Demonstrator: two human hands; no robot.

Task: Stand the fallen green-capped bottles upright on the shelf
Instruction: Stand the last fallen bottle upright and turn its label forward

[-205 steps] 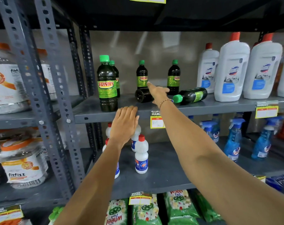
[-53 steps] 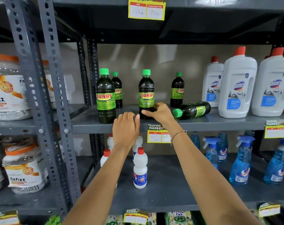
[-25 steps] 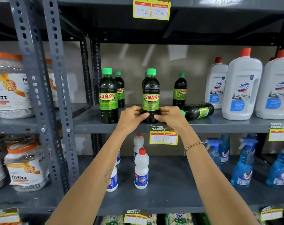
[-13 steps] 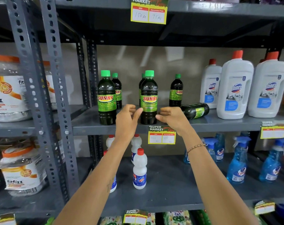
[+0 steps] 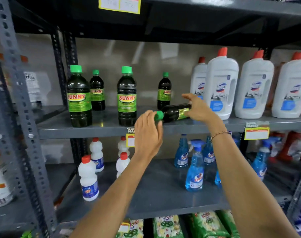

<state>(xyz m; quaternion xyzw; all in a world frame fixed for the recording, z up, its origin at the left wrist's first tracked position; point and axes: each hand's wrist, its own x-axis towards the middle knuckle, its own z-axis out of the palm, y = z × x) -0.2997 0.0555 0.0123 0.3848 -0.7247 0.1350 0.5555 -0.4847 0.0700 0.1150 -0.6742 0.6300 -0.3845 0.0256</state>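
Observation:
One green-capped dark bottle (image 5: 175, 112) lies on its side on the grey shelf (image 5: 101, 130), cap toward me. My left hand (image 5: 149, 134) is at its green cap, fingers curled against it; the back of the hand hides the grip. My right hand (image 5: 198, 109) rests over the bottle's far end, thumb raised and fingers spread. Two large green-capped bottles stand upright at the front, one on the left (image 5: 79, 98) and one in the middle (image 5: 127, 98). Two smaller ones (image 5: 97, 91) (image 5: 164, 91) stand behind them.
Big white red-capped bottles (image 5: 222, 85) stand close on the right of the fallen bottle. On the shelf below are blue spray bottles (image 5: 195, 167) and small white bottles (image 5: 88, 179). A perforated grey post (image 5: 21, 100) rises at the left. A yellow price tag (image 5: 256, 133) hangs on the shelf edge.
Both hands have left the middle upright bottle and moved right to the lying bottle. The view has shifted closer and to the right.

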